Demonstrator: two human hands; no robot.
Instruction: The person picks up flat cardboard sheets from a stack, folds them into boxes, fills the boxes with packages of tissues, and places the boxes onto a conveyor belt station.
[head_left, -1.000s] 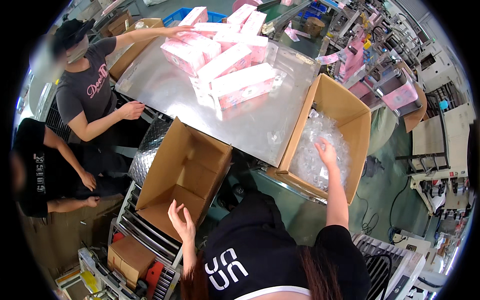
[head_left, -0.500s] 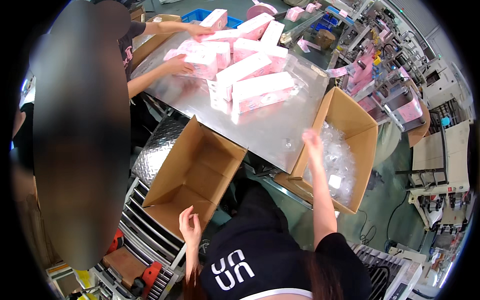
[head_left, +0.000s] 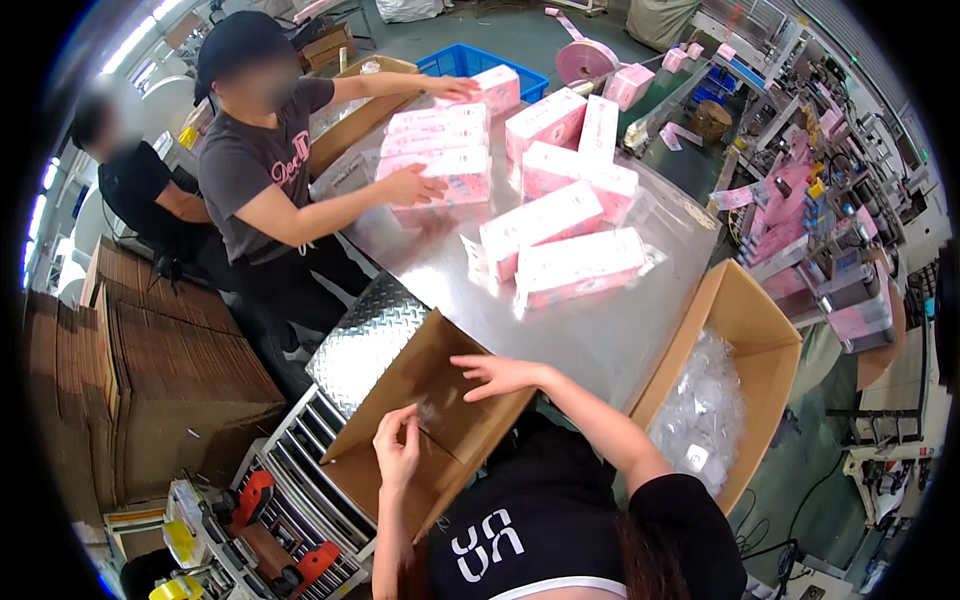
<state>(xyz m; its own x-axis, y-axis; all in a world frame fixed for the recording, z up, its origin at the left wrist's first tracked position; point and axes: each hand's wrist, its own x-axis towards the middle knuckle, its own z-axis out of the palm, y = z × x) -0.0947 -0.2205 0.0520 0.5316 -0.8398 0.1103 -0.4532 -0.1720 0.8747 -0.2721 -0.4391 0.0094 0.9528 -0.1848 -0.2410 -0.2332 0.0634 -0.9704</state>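
My left hand (head_left: 396,450) is at the near side of an open cardboard box (head_left: 385,400), thumb and fingers drawn together in a pinch. Beside its fingertips shows a blurred bit of clear plastic (head_left: 430,413); whether the fingers hold it, I cannot make out. Over the same box reaches my right hand (head_left: 492,376), fingers spread with nothing in them. A second cardboard box (head_left: 768,335) at the right holds a heap of crinkled clear plastic pieces (head_left: 700,410).
Pink-and-white wrapped packs (head_left: 580,265) lie on the metal table (head_left: 455,300). Across it, a co-worker's hands (head_left: 412,185) touch a stack of them. A roller conveyor (head_left: 300,500) runs below the near box. Flattened cartons (head_left: 185,400) stand at left; machinery (head_left: 850,260) at right.
My right hand has swung left from the plastic-filled box to above the other box. The left hand's fingers have drawn together. The view has shifted, and the co-worker's packs stand closer together.
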